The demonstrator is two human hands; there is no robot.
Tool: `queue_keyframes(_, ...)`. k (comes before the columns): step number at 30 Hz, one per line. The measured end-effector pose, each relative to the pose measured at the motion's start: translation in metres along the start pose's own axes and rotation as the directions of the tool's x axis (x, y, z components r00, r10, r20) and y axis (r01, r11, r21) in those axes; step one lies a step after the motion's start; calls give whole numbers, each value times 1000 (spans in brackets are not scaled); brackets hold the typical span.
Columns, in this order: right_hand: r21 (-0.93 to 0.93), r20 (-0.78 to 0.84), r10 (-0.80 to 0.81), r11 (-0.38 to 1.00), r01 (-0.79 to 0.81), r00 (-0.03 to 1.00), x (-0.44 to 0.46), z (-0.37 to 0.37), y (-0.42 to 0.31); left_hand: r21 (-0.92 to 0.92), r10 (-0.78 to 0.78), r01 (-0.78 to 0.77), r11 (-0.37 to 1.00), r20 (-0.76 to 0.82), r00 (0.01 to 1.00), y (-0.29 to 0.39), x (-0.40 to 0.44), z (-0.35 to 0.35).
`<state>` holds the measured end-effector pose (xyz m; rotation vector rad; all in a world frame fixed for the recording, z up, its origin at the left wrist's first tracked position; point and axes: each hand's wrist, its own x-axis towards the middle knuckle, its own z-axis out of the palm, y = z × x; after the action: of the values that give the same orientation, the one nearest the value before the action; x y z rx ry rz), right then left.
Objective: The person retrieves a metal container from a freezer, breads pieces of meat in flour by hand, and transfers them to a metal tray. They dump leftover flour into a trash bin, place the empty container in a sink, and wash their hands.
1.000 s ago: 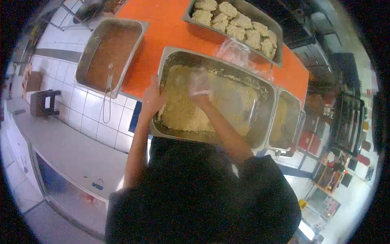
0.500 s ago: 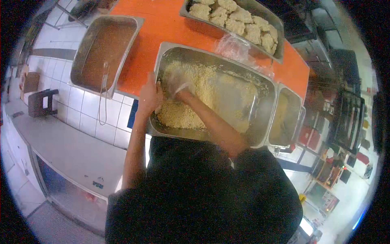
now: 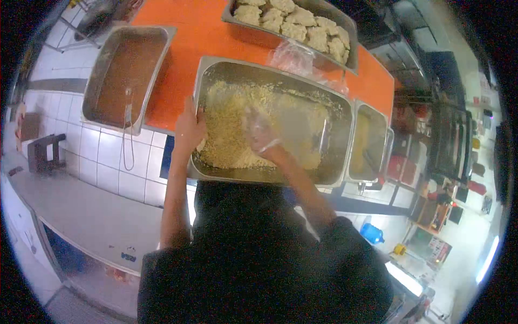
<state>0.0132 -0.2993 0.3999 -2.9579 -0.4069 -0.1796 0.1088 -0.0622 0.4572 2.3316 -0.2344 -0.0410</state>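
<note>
A deep steel pan (image 3: pixel 345 137) holds coarse yellowish crumbs (image 3: pixel 224 137), heaped mostly in its left half. My left hand (image 3: pixel 190 129) grips the pan's left rim, thumb up along the edge. My right hand (image 3: pixel 261 132), in a clear plastic glove, is down at the crumbs near the pan's middle. Its fingers look stretched out, somewhat smeared by motion, and I see nothing held in them. To the right of the crumbs, the pan's floor shows a thin pale dusting.
On the orange table (image 3: pixel 186 32), a tray (image 3: pixel 353 51) of coated pieces (image 3: pixel 297 29) stands behind a crumpled clear plastic bag (image 3: pixel 294 58). A pan of brownish liquid (image 3: pixel 129 67) with a wire-handled tool (image 3: pixel 128 110) is at left. Another small pan (image 3: pixel 369 143) adjoins at right.
My right hand has moved right and slightly toward me across the crumbs, away from the pan's left side. My left hand stays on the rim. The whole view has shifted slightly.
</note>
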Motion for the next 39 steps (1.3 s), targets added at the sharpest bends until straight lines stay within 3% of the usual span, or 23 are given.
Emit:
queue_keyframes(4, 177, 207, 530, 806, -565, 822, -40, -125, 16, 61, -16, 15, 998, 24, 1000, 13, -6, -8)
queue_keyframes(6, 200, 256, 643, 695, -690, 722, -63, -142, 37, 98, 7, -8, 995, 19, 1000, 24, -13, -20)
queue_keyframes(8, -139, 329, 255, 966, -220, 909, -95, -115, 69, 168, -129, 111, 979, 98, 987, 31, -27, -28)
queue_keyframes(9, -143, 326, 261, 964, -225, 909, -107, -94, 80, 166, -123, 105, 981, 100, 987, 27, -37, -29)
queue_keyframes(10, 215, 417, 597, 667, -713, 685, -116, -69, 94, 127, -110, 99, 987, 83, 990, 21, -47, -28)
queue_keyframes(12, 441, 620, 696, 71, -895, 360, -117, -69, 94, 93, -102, 97, 991, 48, 994, 14, -66, -27)
queue_keyframes(13, 198, 492, 594, 635, -746, 636, -113, -89, 81, 98, -104, 99, 990, 46, 994, 12, -76, -28)
queue_keyframes(15, -134, 447, 319, 948, -290, 836, -133, -76, 84, 108, -114, 110, 988, 24, 993, 10, -90, -25)
queue_keyframes(18, 153, -29, 484, 867, -474, 875, -203, -18, 126, 140, -186, 180, 974, 31, 982, 13, -101, -20)
queue_keyframes(20, 64, 18, 629, 775, -629, 777, -219, -40, 126, 250, 93, -31, 968, -240, 966, 14, -100, -14)
queue_keyframes(21, 35, 29, 671, 740, -671, 741, -225, -56, 122, 255, 93, -26, 967, -252, 963, 14, -99, -15)
queue_keyframes(22, -514, -57, 470, 742, -429, 881, -224, -104, 102, 212, -46, 75, 974, -138, 989, 19, -99, -21)
queue_keyframes(23, -901, 1, 234, 421, -101, 972, -223, -134, 91, 179, -183, 183, 967, -17, 983, 22, -99, -25)
queue_keyframes(24, -900, 0, 224, 424, -97, 975, -226, -139, 96, 180, -188, 190, 965, -26, 982, 23, -102, -26)
queue_keyframes(26, -662, 103, 403, 710, -240, 909, -228, -139, 114, 256, -183, 180, 950, -14, 983, 26, -111, -30)
queue_keyframes(27, -558, 153, 451, 774, -300, 880, -229, -136, 121, 259, 50, 11, 966, -230, 972, 30, -122, -25)
queue_keyframes(28, -379, 118, 453, 843, -381, 884, -232, -120, 131, 266, 44, 19, 964, -229, 972, 33, -128, -24)
queue_keyframes(31, 221, 50, 506, 835, -503, 861, -253, -72, 141, 231, -76, 121, 965, -195, 978, 41, -150, -32)
queue_keyframes(33, 417, 39, 516, 769, -484, 855, -259, -76, 143, 202, -112, 153, 967, -201, 973, 35, -152, -24)
queue_keyframes(34, 61, 78, 581, 808, -586, 810, -247, -114, 132, 169, -137, 173, 970, -207, 969, 29, -148, -21)
queue_keyframes(36, -304, 85, 626, 757, -578, 775, -245, -139, 122, 185, -175, 219, 958, -225, 959, 18, -132, -8)
queue_keyframes(38, -423, -193, 471, 751, -507, 860, -262, -142, 128, 195, -225, 276, 941, -247, 942, 6, -123, -2)
queue_keyframes(39, -421, -181, 450, 768, -482, 875, -267, -141, 131, 139, -158, 190, 972, -212, 964, -3, -123, -3)
